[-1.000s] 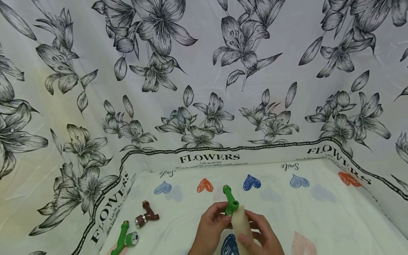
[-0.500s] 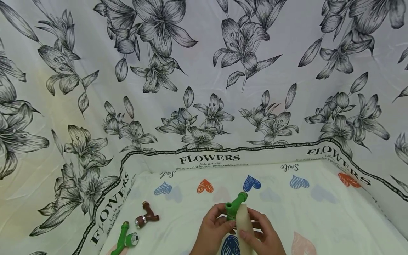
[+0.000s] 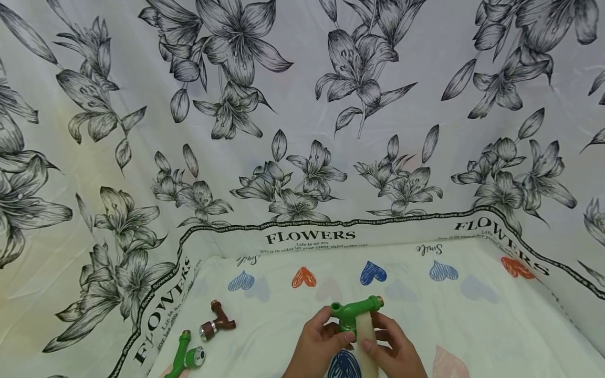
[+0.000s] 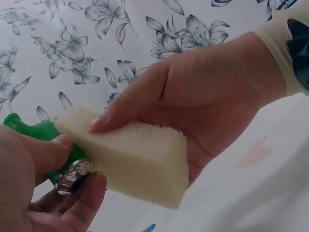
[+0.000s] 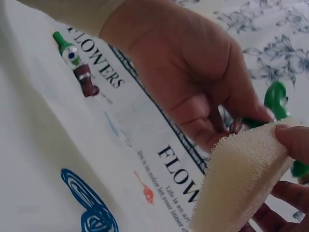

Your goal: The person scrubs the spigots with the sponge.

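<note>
My left hand [image 3: 319,341] grips a green tap [image 3: 352,310] by its silver knob end, thumb on the near side. The tap's brass-tipped inlet points right and its open spout faces up on the left. A pale cream sponge block [image 4: 140,154] is pinched between thumb and fingers of my right hand [image 3: 394,349]. In the head view the sponge stands upright, its top against the tap's body. The left wrist view shows the knob [image 4: 75,176] between the left thumb and fingers, beside the sponge's end.
On the left of the white heart-printed cloth [image 3: 264,325] lie a brown tap [image 3: 218,321] and another green tap [image 3: 184,354], both with silver knobs. A flower-printed curtain [image 3: 302,115] rises behind and along the sides.
The green tap has turned in my left hand: its inlet swings from pointing up and away to pointing right. The sponge stays against it and shifts slightly right.
</note>
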The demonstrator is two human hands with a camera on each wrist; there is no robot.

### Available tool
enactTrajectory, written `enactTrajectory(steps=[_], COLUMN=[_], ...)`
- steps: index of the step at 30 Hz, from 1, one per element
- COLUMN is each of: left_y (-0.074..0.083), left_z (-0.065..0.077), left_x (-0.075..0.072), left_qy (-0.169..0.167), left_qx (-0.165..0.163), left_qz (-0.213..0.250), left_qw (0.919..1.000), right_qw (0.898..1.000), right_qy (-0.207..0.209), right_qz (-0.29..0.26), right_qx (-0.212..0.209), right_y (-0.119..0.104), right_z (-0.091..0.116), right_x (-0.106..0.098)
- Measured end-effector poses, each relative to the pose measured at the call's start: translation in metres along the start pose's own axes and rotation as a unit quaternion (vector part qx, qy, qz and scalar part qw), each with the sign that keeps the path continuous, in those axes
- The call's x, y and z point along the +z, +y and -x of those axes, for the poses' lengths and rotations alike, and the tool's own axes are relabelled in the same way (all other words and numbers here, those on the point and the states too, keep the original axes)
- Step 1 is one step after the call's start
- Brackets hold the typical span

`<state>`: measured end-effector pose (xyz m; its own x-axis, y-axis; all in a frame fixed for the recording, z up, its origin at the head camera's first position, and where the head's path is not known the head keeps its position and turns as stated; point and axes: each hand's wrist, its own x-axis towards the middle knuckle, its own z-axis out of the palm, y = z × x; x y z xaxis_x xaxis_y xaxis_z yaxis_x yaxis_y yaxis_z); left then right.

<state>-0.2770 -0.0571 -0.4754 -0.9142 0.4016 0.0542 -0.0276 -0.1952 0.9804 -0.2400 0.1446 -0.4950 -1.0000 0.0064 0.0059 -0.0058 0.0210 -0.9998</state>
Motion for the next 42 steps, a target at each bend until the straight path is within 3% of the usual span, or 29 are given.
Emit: enactTrajectory(steps=[5, 9, 14, 19, 24, 31, 38, 42], left_y=[-0.002, -0.001, -0.003, -0.003, -0.002, -0.002, -0.001, -0.001], left_z=[-0.002, -0.002, -0.002, -0.002, -0.002, -0.001, 0.001, 0.001], left_x=[-0.001, -0.001, 0.000, 0.000, 0.001, 0.002, 0.004, 0.004], left_qy=[0.052, 0.067, 0.072, 0.076, 0.081, 0.052, 0.071, 0.075], left_qx=[0.013, 0.011, -0.003, 0.003, -0.004, -0.011, 0.027, 0.060], left_qz=[-0.036, -0.044, -0.039, -0.050, -0.078, -0.074, -0.065, -0.113], left_qw=[0.9979, 0.9968, 0.9966, 0.9959, 0.9936, 0.9958, 0.9950, 0.9889], right_qw=[1.000, 0.999, 0.998, 0.997, 0.996, 0.994, 0.997, 0.997], right_qy=[-0.005, -0.003, -0.004, 0.009, 0.035, 0.077, 0.038, 0.007], right_qz=[0.012, 0.030, 0.031, 0.039, 0.060, 0.075, 0.066, 0.063], right_qx=[-0.028, -0.041, -0.053, -0.060, -0.050, -0.032, -0.010, -0.038], right_y=[-0.008, -0.014, -0.014, -0.011, -0.007, -0.001, 0.001, -0.003], right_z=[0.010, 0.014, 0.015, 0.013, 0.009, 0.002, 0.004, 0.009], right_x=[0.009, 0.012, 0.015, 0.017, 0.014, 0.003, 0.007, 0.012])
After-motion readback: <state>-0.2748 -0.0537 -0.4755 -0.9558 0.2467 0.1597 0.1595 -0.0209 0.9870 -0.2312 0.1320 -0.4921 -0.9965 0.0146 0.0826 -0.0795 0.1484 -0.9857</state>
